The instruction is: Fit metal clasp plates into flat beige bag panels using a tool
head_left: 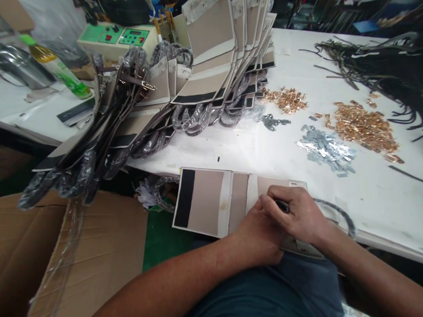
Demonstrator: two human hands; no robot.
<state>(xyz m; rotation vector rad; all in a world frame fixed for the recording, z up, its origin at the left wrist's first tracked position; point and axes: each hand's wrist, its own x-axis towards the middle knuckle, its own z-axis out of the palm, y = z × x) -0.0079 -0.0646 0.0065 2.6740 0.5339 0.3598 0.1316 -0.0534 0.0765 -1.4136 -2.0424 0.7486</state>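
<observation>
A flat beige bag panel [209, 196] with a black end strip and pale bands lies at the table's front edge, partly over my lap. On its right part rests my left hand [260, 236], its fingers mostly hidden behind the other hand. My right hand [301, 213] is closed in a fist around a dark, rounded tool handle [282, 206]; the tool's working end is out of sight. Both hands touch each other over the panel. A dark wrapped loop handle [342, 215] curves out from the panel's far right edge.
Stacked beige panels [210, 40] with plastic-wrapped handles fill the table's left middle. Gold metal clips [364, 129], silver metal plates [326, 147] and dark straps [380, 64] lie to the right. A bottle [60, 72], a green-faced machine [120, 38] and a cardboard box [106, 249] are at left.
</observation>
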